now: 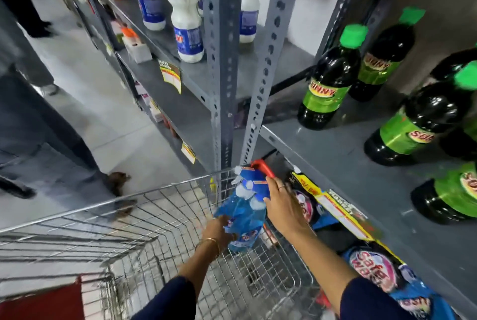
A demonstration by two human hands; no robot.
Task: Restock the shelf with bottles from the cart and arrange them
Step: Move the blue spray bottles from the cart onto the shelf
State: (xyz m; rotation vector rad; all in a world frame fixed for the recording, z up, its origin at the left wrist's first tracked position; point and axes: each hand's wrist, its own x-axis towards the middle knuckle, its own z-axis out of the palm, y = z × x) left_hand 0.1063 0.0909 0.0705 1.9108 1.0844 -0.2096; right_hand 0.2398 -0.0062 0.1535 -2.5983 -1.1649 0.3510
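A blue spray bottle (246, 212) with a red trigger head hangs over the far right corner of the wire cart (144, 216). My left hand (218, 229) grips its lower body and my right hand (282, 206) holds its neck just under the trigger. The grey metal shelf (343, 164) to the right carries dark bottles with green caps and green labels (327, 82). White bottles with blue labels (184, 14) stand on the neighbouring shelf bay to the left.
Perforated grey uprights (223, 61) rise between the two bays, right beside the held bottle. Blue detergent packs (374, 268) lie on the lower shelf under my right arm. A person's legs (46, 126) stand in the aisle on the left. The cart handle is red (44, 301).
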